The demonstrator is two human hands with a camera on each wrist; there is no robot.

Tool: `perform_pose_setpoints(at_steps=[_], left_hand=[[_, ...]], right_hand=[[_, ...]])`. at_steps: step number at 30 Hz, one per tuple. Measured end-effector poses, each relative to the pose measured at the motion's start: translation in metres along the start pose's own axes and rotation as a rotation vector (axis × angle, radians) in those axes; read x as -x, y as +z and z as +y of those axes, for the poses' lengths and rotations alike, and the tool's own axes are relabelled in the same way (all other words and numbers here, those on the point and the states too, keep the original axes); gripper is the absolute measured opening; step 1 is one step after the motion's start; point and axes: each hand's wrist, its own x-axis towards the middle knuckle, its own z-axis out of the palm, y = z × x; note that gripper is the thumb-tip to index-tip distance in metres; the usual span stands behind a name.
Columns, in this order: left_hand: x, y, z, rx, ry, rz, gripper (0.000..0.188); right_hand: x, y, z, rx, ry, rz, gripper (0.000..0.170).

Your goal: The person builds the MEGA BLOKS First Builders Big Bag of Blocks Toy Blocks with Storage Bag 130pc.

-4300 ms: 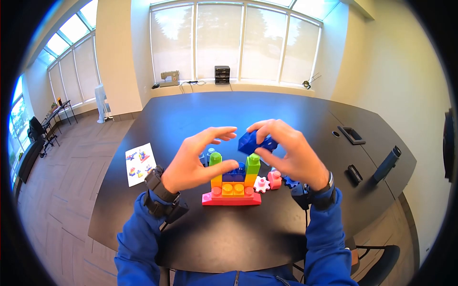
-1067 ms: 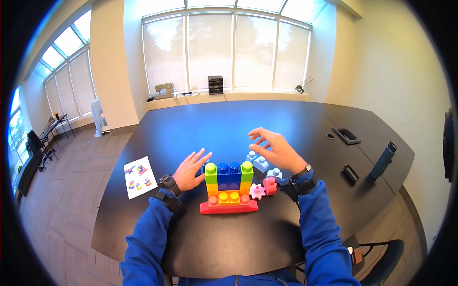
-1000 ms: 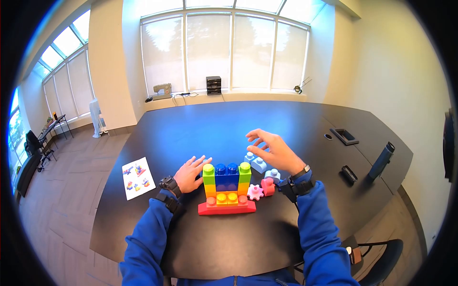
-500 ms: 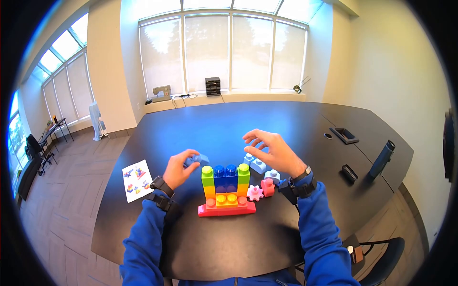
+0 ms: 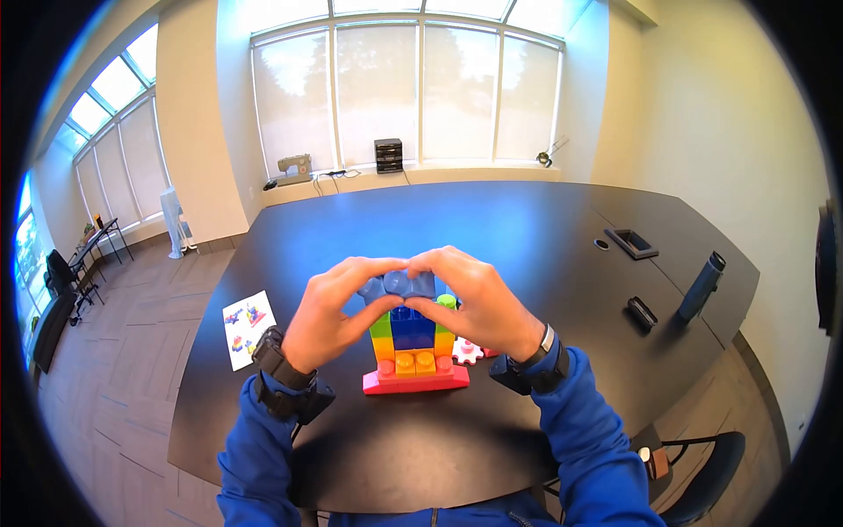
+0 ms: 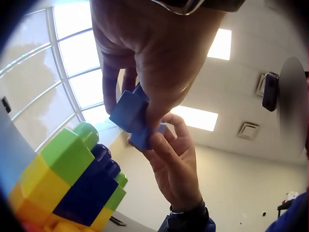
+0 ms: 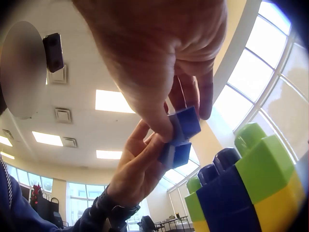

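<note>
Both my hands meet over the top of a toy-block build. Between the fingertips and thumbs of my left hand (image 5: 325, 312) and right hand (image 5: 481, 299) I pinch a light blue building block (image 5: 409, 283). In the left wrist view the block (image 6: 129, 112) shows angular ends, partly covered by fingers. Below, the build has a red base (image 5: 416, 384), yellow-orange blocks (image 5: 404, 363), green-topped columns (image 7: 268, 169) and a dark blue middle (image 5: 413, 332) with two studs. The held block is apart from those studs in both wrist views.
A pale gear piece (image 5: 467, 352) lies right of the build, with pink showing beside it. A printed picture sheet (image 5: 248, 329) is at the left. At the right are a black case (image 5: 642, 314) and a dark bottle (image 5: 702, 286).
Dark blue pieces have joined the middle of the build. My left hand picked up a light blue block from behind it and moved right; my right hand moved left and grips it too.
</note>
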Motion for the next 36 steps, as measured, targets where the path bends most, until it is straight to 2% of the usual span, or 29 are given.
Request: perform_pose_setpoints(at_steps=[1,3,7,9,15,19,21,25,30,36], left_hand=[[0.001,0.002,0.003,0.053,-0.069,0.008,0.061],[0.002,0.009,0.001,0.151,-0.155,0.07,0.077],[0.008,0.022,-0.015,0.215,-0.27,0.108,0.071],[0.007,0.031,-0.018,0.239,-0.342,0.123,0.059],[0.009,0.04,-0.025,0.239,-0.318,0.039,0.049],[0.012,0.042,-0.029,0.228,-0.32,0.004,0.049],[0.013,0.041,-0.032,0.294,-0.374,-0.04,0.052],[0.017,0.044,-0.039,0.358,-0.358,-0.068,0.059],[0.016,0.039,-0.037,0.359,-0.392,-0.148,0.064],[0.018,0.044,-0.042,0.366,-0.356,-0.112,0.063]], right_hand=[[0.001,-0.003,-0.001,0.031,0.032,-0.058,0.042],[0.002,-0.005,-0.001,0.012,0.044,-0.015,0.041],[-0.001,-0.007,0.004,-0.076,0.047,0.132,0.04],[-0.003,-0.009,0.007,-0.064,0.026,0.139,0.04],[-0.001,-0.012,0.014,-0.05,0.048,0.104,0.04],[0.001,-0.011,0.019,-0.04,0.064,0.059,0.039],[0.002,-0.012,0.022,-0.073,0.12,0.029,0.04],[0.006,-0.01,0.029,-0.213,0.254,-0.047,0.041],[0.008,-0.005,0.036,-0.243,0.292,-0.123,0.042],[0.008,-0.001,0.038,-0.286,0.291,-0.166,0.041]])
